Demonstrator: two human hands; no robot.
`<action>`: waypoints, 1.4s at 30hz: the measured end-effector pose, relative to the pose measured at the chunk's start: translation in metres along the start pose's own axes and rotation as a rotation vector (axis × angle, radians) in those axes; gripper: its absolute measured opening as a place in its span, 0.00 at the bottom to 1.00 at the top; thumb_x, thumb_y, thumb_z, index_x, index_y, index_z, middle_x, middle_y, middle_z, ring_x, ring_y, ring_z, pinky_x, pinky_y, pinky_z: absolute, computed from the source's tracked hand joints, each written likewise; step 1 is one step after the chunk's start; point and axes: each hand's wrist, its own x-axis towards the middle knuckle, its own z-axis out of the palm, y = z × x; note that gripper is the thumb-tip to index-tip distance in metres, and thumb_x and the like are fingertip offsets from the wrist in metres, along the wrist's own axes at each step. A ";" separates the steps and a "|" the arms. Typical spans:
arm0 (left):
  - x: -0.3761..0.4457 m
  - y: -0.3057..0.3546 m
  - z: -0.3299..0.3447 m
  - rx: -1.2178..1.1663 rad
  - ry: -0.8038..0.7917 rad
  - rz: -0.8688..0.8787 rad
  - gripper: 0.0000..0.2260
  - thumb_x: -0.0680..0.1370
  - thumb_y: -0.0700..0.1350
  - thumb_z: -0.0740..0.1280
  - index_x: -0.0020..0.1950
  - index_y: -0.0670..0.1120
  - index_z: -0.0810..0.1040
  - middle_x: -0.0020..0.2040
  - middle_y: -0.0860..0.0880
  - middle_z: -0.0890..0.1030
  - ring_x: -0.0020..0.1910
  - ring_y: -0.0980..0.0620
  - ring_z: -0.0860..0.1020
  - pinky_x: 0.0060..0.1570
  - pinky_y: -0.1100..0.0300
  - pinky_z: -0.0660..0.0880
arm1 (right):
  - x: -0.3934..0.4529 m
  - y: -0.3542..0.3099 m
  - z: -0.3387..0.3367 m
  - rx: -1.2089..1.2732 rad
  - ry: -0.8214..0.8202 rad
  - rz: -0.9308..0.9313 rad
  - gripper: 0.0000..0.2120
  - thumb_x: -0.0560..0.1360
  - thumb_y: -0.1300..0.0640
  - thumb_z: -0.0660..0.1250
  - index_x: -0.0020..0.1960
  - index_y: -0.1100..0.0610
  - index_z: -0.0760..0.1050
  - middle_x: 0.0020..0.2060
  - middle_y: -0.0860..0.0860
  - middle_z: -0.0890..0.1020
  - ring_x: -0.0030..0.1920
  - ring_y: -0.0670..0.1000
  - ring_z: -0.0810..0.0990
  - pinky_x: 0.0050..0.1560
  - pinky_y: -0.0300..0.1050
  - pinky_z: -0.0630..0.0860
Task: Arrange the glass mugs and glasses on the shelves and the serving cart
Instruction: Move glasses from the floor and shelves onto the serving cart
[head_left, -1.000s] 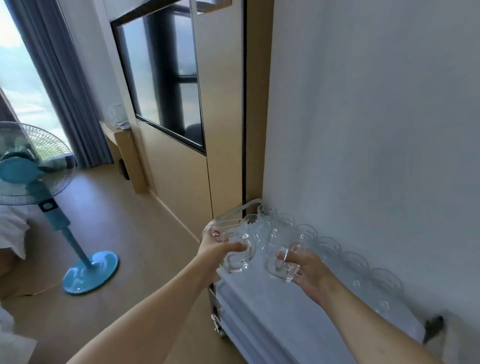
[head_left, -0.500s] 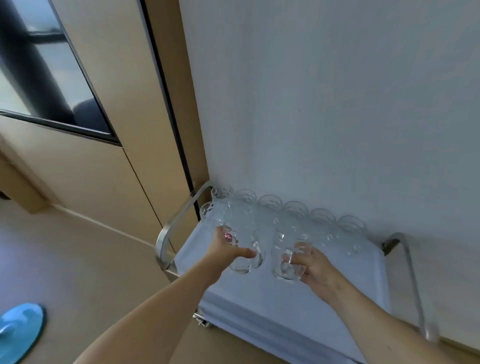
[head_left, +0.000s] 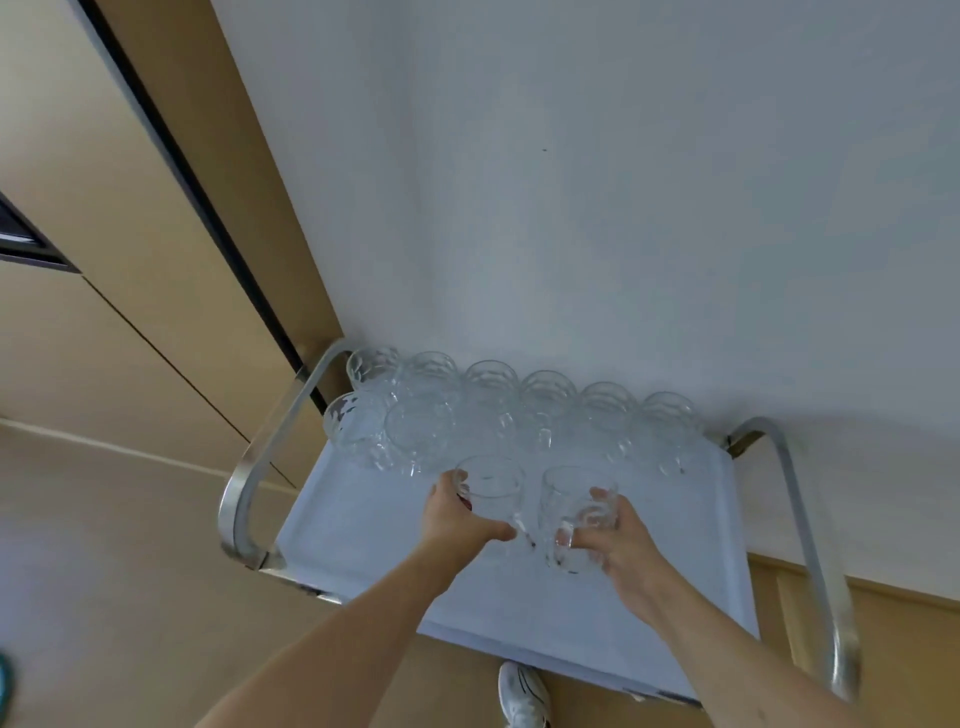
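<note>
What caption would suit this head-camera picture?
Left hand and right hand each hold a glass mug above the serving cart, near rows of glasses.

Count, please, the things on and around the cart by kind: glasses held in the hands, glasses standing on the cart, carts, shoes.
Glasses held in the hands: 2, one in the left hand, one in the right hand
Glasses standing on the cart top: about 8; they overlap, so this count is uncertain
Serving carts: 1
Shoes: 1
Total: about 12
</note>
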 end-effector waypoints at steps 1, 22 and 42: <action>0.001 -0.002 0.004 0.020 0.010 0.010 0.45 0.58 0.45 0.84 0.71 0.52 0.67 0.61 0.53 0.73 0.56 0.53 0.75 0.53 0.57 0.76 | 0.004 0.002 -0.002 -0.043 0.003 -0.001 0.53 0.44 0.53 0.86 0.66 0.48 0.70 0.58 0.51 0.80 0.58 0.50 0.80 0.52 0.44 0.78; 0.044 -0.014 0.022 0.230 0.162 0.150 0.52 0.60 0.44 0.82 0.76 0.60 0.55 0.71 0.56 0.63 0.67 0.55 0.65 0.66 0.57 0.67 | 0.074 0.027 -0.007 -0.375 -0.026 -0.133 0.48 0.47 0.55 0.85 0.62 0.33 0.70 0.53 0.33 0.81 0.54 0.37 0.80 0.45 0.36 0.80; 0.067 -0.004 0.001 0.717 0.283 0.399 0.45 0.67 0.50 0.80 0.77 0.52 0.58 0.75 0.51 0.64 0.71 0.49 0.62 0.69 0.57 0.65 | 0.086 0.000 0.021 -0.574 0.071 -0.155 0.38 0.57 0.71 0.82 0.54 0.43 0.69 0.47 0.45 0.80 0.45 0.48 0.81 0.39 0.39 0.81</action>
